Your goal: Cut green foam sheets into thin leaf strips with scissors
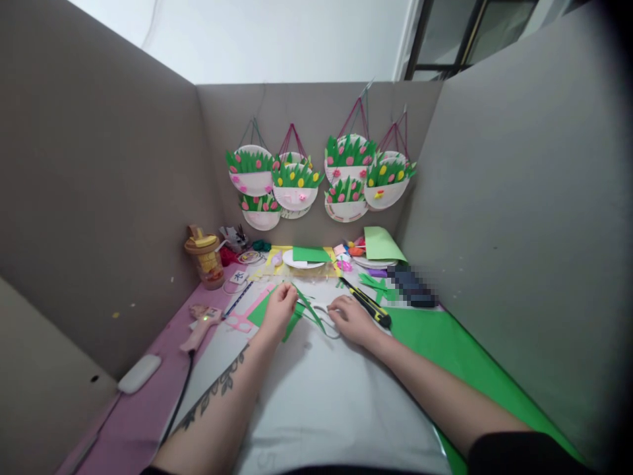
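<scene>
"How far along?"

"Several flowered plates [252, 183] hang, looking finished; on the tabletop [164, 348], a plain plate [289, 261] lies beneath green paper [312, 254]."

"And the hands?"

"Left hand [281, 305] pinches a green strip [311, 310] above the tabletop, not yet on any plate; right hand [350, 318] curls by the scissors [332, 336], grip unclear."

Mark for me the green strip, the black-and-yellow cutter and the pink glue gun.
Green strip [311, 308]: head view, middle of its length.
Cutter [368, 304]: head view, middle of its body.
Glue gun [200, 330]: head view, its handle.
</scene>
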The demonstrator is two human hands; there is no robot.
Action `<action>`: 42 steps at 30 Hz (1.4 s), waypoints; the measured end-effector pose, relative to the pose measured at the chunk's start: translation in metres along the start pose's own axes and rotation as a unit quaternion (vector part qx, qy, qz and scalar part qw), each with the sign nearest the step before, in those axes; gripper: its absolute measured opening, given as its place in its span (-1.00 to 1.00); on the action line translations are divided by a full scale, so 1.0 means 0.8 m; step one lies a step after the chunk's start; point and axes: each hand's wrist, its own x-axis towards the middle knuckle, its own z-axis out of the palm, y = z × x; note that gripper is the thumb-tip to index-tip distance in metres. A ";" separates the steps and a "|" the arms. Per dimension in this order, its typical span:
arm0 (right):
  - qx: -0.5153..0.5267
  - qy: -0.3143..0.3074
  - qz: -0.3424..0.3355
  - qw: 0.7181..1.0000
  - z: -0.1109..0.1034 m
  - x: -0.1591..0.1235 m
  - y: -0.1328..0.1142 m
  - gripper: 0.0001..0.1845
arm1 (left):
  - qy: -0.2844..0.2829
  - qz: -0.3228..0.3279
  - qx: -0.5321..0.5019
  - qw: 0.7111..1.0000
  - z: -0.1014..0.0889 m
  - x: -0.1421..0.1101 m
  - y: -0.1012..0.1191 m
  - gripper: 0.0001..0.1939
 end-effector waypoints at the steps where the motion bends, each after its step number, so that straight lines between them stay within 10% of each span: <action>1: 0.042 0.000 -0.005 0.999 -0.001 0.001 -0.002 -0.75 | -0.018 -0.003 -0.008 1.000 0.002 -0.001 -0.001 -0.71; 9: 0.364 -0.172 0.054 0.914 0.000 -0.005 -0.013 -0.52 | -0.126 0.004 -0.032 0.992 0.018 -0.017 -0.005 -0.65; 33: 0.312 -0.115 0.081 0.939 -0.002 -0.008 -0.029 -0.66 | -0.175 0.001 0.083 0.981 0.025 -0.023 -0.007 -0.72; 42: 0.277 -0.105 0.057 0.953 0.004 -0.008 -0.026 -0.79 | -0.084 -0.025 0.057 0.995 0.019 -0.017 -0.005 -0.66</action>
